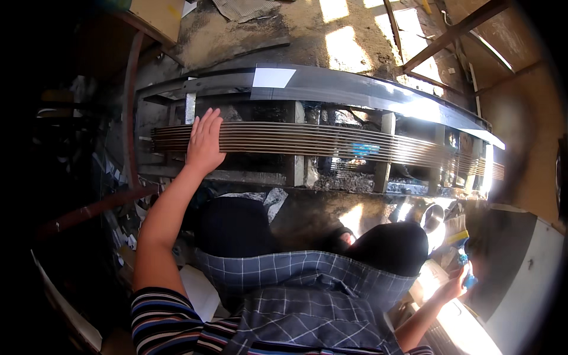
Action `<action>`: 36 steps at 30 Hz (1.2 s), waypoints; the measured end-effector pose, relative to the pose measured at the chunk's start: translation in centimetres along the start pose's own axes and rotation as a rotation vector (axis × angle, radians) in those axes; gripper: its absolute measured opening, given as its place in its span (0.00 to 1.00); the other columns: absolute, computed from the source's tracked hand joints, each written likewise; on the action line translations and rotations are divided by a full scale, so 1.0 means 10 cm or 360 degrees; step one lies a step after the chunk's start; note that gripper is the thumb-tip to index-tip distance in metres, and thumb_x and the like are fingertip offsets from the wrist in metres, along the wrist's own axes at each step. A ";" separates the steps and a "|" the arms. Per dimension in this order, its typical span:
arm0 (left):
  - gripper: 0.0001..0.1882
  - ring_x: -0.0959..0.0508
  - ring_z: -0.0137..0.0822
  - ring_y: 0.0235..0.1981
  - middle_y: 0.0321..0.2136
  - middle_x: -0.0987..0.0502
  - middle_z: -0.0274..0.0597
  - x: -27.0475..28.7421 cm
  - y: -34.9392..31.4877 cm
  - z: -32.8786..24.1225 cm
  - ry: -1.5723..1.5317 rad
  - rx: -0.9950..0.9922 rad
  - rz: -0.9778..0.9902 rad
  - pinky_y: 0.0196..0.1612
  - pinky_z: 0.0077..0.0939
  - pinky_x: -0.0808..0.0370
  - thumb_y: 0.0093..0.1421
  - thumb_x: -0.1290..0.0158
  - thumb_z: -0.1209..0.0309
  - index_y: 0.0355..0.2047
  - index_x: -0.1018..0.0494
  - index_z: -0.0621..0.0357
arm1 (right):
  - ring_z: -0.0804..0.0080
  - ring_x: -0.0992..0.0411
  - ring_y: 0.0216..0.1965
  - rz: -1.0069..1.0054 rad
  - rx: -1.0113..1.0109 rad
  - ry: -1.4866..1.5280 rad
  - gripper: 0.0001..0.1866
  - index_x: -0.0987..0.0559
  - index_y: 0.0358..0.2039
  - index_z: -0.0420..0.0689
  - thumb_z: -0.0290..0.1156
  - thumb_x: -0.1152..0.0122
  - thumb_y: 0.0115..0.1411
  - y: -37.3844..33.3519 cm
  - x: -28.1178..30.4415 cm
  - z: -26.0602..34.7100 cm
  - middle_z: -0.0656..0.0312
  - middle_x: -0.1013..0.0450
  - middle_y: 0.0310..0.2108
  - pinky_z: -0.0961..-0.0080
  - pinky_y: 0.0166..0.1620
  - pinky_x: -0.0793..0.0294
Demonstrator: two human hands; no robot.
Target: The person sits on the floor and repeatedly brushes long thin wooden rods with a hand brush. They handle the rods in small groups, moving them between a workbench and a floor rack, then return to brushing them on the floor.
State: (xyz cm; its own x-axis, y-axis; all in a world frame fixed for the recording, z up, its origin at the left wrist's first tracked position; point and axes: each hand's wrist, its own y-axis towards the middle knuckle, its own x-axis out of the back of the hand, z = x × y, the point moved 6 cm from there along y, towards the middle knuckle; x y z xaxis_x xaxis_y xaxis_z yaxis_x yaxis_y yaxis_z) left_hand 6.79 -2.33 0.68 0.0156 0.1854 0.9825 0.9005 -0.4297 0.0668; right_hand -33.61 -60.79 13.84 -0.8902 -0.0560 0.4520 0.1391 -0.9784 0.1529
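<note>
Fingers (208,121) of my left hand (204,145) lie spread and flat on the bundle of metal strips (331,144), palm down near its left end, gripping nothing, only resting on top. That bundle is a stack of long, thin, shiny bands laid side by side, running from left to right across the middle of my view and curving with the lens; sunlight glares off its right half, and the strips look grey and bright with dark lines between them. It lies over a frame of metal crossbars (296,145), with dark debris visible in the gaps below. Just beyond it a broad, curved sheet of metal (355,89) runs the same way, with a pale square patch on it. My right hand (455,286) is low at the right, well apart from the strips, closed around a small blue object (467,278); I cannot tell what it is. Near that hand sits a rounded shiny metal container (433,218). My knees in dark trousers (234,228) and a checked apron (302,284) fill the lower middle.
</note>
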 end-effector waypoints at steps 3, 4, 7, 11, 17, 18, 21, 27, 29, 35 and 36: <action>0.29 0.45 0.46 0.63 0.57 0.40 0.47 0.03 0.00 -0.04 -0.0054 -0.0038 0.0015 0.65 0.44 0.53 0.46 0.47 0.75 0.50 0.40 0.62 | 0.87 0.44 0.20 0.0312 0.0001 0.0091 0.13 0.24 0.42 0.37 0.30 0.45 0.58 -0.62 -0.59 0.68 0.69 0.31 0.24 0.89 0.23 0.47; 0.29 0.45 0.46 0.63 0.57 0.40 0.47 0.03 0.01 -0.04 -0.0067 -0.0045 0.0020 0.65 0.44 0.53 0.46 0.47 0.75 0.50 0.40 0.62 | 0.87 0.43 0.20 0.0512 -0.0094 0.0184 0.13 0.24 0.41 0.37 0.30 0.45 0.58 -0.82 -0.91 0.79 0.67 0.30 0.26 0.89 0.23 0.46; 0.29 0.45 0.46 0.63 0.57 0.40 0.47 0.04 0.02 -0.02 -0.0087 -0.0042 0.0035 0.65 0.44 0.52 0.45 0.47 0.76 0.50 0.40 0.62 | 0.85 0.39 0.19 0.1064 -0.0186 0.0294 0.11 0.23 0.40 0.39 0.29 0.45 0.58 -1.49 -2.00 1.09 0.68 0.32 0.21 0.88 0.22 0.42; 0.29 0.45 0.46 0.62 0.57 0.40 0.48 0.05 -0.02 0.04 -0.0087 -0.0026 0.0019 0.64 0.44 0.52 0.46 0.47 0.75 0.50 0.39 0.62 | 0.86 0.36 0.22 0.1612 -0.0186 0.0306 0.08 0.23 0.37 0.39 0.27 0.42 0.57 -2.45 -2.97 1.55 0.70 0.31 0.22 0.88 0.26 0.38; 0.27 0.44 0.46 0.62 0.57 0.39 0.48 0.05 0.00 0.04 -0.0080 -0.0064 0.0000 0.64 0.44 0.52 0.47 0.48 0.74 0.50 0.39 0.63 | 0.76 0.31 0.23 0.1683 0.0177 0.0177 0.07 0.24 0.32 0.38 0.28 0.43 0.55 -3.01 -3.41 1.82 0.59 0.29 0.20 0.78 0.31 0.31; 0.27 0.44 0.46 0.62 0.57 0.39 0.48 0.05 -0.01 0.05 -0.0072 -0.0053 0.0013 0.64 0.44 0.51 0.47 0.48 0.74 0.50 0.39 0.63 | 0.71 0.29 0.23 0.1698 0.0292 0.0154 0.08 0.24 0.32 0.38 0.28 0.43 0.55 -3.08 -3.44 1.89 0.56 0.28 0.20 0.76 0.31 0.30; 0.27 0.44 0.46 0.62 0.56 0.39 0.48 0.06 -0.02 0.06 -0.0062 -0.0042 0.0021 0.64 0.45 0.51 0.47 0.48 0.74 0.50 0.39 0.63 | 0.58 0.26 0.25 0.1696 0.0590 0.0034 0.09 0.24 0.33 0.38 0.30 0.43 0.54 -3.21 -3.47 2.04 0.50 0.27 0.22 0.70 0.32 0.28; 0.26 0.43 0.46 0.62 0.56 0.38 0.48 0.06 0.01 0.02 -0.0050 -0.0019 0.0028 0.64 0.44 0.51 0.48 0.48 0.74 0.49 0.38 0.63 | 0.51 0.26 0.28 0.1545 0.0860 -0.0386 0.10 0.24 0.33 0.39 0.31 0.43 0.52 -2.72 -3.27 2.13 0.48 0.26 0.22 0.64 0.34 0.27; 0.26 0.43 0.46 0.62 0.56 0.38 0.48 0.04 0.02 -0.01 -0.0070 -0.0051 -0.0015 0.64 0.44 0.51 0.48 0.48 0.73 0.49 0.38 0.63 | 0.51 0.26 0.27 0.1410 0.0855 -0.0418 0.10 0.24 0.32 0.38 0.31 0.44 0.53 -2.31 -3.14 2.04 0.48 0.27 0.22 0.65 0.33 0.28; 0.28 0.45 0.46 0.63 0.58 0.40 0.48 0.02 0.04 -0.06 0.0004 -0.0014 0.0052 0.65 0.45 0.53 0.47 0.48 0.77 0.50 0.40 0.62 | 0.64 0.28 0.23 0.1152 0.0776 -0.0559 0.11 0.24 0.32 0.37 0.33 0.43 0.54 -0.95 -2.68 1.70 0.53 0.28 0.19 0.72 0.32 0.30; 0.28 0.45 0.47 0.63 0.58 0.41 0.48 0.00 0.07 -0.10 0.0010 -0.0021 0.0077 0.65 0.45 0.53 0.47 0.48 0.78 0.50 0.40 0.61 | 0.70 0.30 0.22 0.1161 0.0733 -0.0595 0.11 0.23 0.34 0.38 0.32 0.43 0.54 -0.71 -2.58 1.63 0.55 0.28 0.20 0.75 0.33 0.30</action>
State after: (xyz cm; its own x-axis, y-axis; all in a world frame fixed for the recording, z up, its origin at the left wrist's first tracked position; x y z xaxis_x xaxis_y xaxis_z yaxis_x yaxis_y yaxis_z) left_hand 6.95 -3.54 0.94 0.0562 0.1587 0.9857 0.8931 -0.4494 0.0215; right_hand -4.56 -49.16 15.45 -0.3295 -0.4789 0.8137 0.8368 -0.5472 0.0168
